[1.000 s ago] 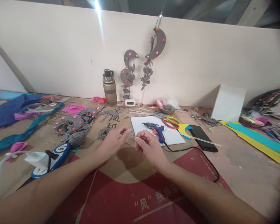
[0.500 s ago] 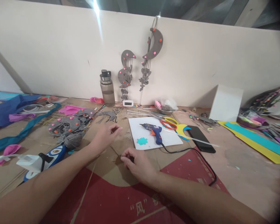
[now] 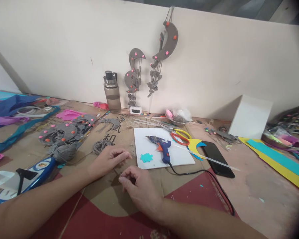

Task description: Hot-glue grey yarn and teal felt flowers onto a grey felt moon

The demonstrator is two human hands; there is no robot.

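My left hand (image 3: 111, 162) is over the cardboard, fingers curled together with the tips pointing right; what they pinch is too small to make out. Close below it, my right hand (image 3: 138, 187) has thumb and forefinger pressed together on a thin strand of yarn (image 3: 116, 172), mostly hidden. A loose coil of grey yarn (image 3: 101, 146) lies just beyond my left hand. To the right, a white board (image 3: 149, 134) carries a blue glue gun (image 3: 164, 147) with a clear glue stick and a turquoise flower-shaped cutout (image 3: 146, 157).
Scissors (image 3: 180, 137), a yellow crescent (image 3: 194, 147) and a black phone (image 3: 218, 159) lie right of the glue gun. Grey crescents with pompoms (image 3: 62, 132) and a power strip (image 3: 32, 177) are at left. A bottle (image 3: 112, 94) and clock (image 3: 135, 110) stand behind.
Both hands are slightly nearer to me and closer to each other. The view has shifted a little, and the coil of grey yarn beyond my left hand now shows.
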